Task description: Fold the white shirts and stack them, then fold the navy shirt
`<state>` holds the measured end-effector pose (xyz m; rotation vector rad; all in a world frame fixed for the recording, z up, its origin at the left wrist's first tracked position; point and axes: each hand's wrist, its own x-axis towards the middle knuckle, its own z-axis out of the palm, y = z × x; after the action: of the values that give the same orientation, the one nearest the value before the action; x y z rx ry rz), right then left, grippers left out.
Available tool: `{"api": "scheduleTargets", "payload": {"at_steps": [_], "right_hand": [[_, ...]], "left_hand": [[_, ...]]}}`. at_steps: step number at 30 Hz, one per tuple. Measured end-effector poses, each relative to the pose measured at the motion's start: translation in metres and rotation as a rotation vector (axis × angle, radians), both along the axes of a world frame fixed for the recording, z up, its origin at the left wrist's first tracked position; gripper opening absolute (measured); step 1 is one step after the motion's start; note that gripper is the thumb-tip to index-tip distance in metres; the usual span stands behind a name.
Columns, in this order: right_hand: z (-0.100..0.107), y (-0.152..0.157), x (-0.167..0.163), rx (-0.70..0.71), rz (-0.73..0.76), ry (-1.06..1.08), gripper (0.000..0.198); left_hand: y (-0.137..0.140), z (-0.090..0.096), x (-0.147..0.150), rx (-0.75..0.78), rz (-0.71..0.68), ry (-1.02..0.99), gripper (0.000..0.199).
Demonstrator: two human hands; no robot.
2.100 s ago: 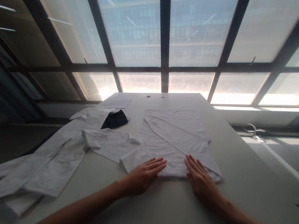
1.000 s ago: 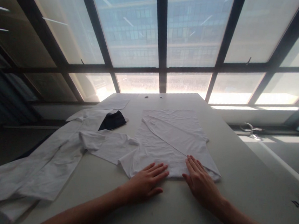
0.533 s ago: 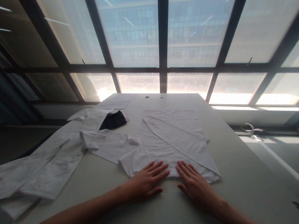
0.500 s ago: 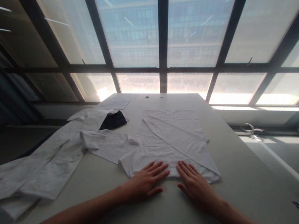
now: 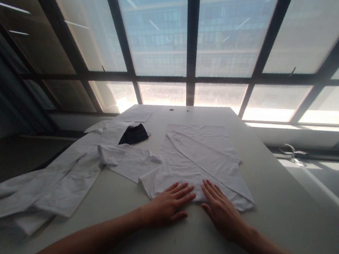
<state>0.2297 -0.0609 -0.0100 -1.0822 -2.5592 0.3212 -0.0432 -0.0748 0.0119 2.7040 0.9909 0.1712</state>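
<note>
A white long-sleeved shirt (image 5: 197, 153) lies flat on the white table (image 5: 124, 226), wrinkled in places. One sleeve is folded slantwise across its body; the other stretches left and touches a second white garment. My left hand (image 5: 169, 203) rests palm down on the shirt's near edge, fingers spread flat. Close beside it, my right hand (image 5: 220, 207) presses on the same edge with its fingers outstretched. Both thumbs point inward over bare tabletop, and a small gap separates the hands. Neither hand grips the cloth.
The second white garment (image 5: 62, 180) drapes along the table's left side. A dark navy folded cloth (image 5: 134, 134) lies on it. White paper (image 5: 136, 116) and a small dark round piece (image 5: 171, 109) are at the far end. Tall windows (image 5: 226, 36) stand beyond; silvery rings (image 5: 293, 153) sit at right.
The view has shifted slightly, so the table and garments appear a little further right. Both hands stay flat on the shirt's near edge, with the right hand slightly nearer the left.
</note>
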Motion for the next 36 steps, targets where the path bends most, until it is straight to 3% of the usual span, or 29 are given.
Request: {"api": "scheduleTargets", "payload": {"at_steps": [6,10,15,21,30,36], "right_hand": [[0.002,-0.001,-0.034,-0.031,0.118,-0.038,0.074],[0.004,0.004,-0.048,0.018,0.115,-0.078,0.076],[0.002,0.014,-0.046,0.089,0.139,-0.109,0.078],[-0.005,0.021,-0.040,0.047,0.168,-0.118,0.076],[-0.007,0.024,-0.038,-0.005,0.162,-0.086,0.069],[-0.015,0.025,-0.037,0.039,0.154,-0.056,0.066]], "left_hand": [[-0.001,-0.002,0.002,0.026,0.014,-0.016,0.075],[-0.002,-0.001,0.003,0.053,0.022,-0.028,0.074],[-0.004,0.004,0.002,0.052,0.009,-0.027,0.077],[-0.004,0.007,0.000,0.018,0.012,-0.042,0.081],[0.000,0.013,-0.003,-0.004,-0.018,-0.020,0.077],[0.002,0.022,-0.004,-0.004,-0.078,-0.045,0.062]]}}
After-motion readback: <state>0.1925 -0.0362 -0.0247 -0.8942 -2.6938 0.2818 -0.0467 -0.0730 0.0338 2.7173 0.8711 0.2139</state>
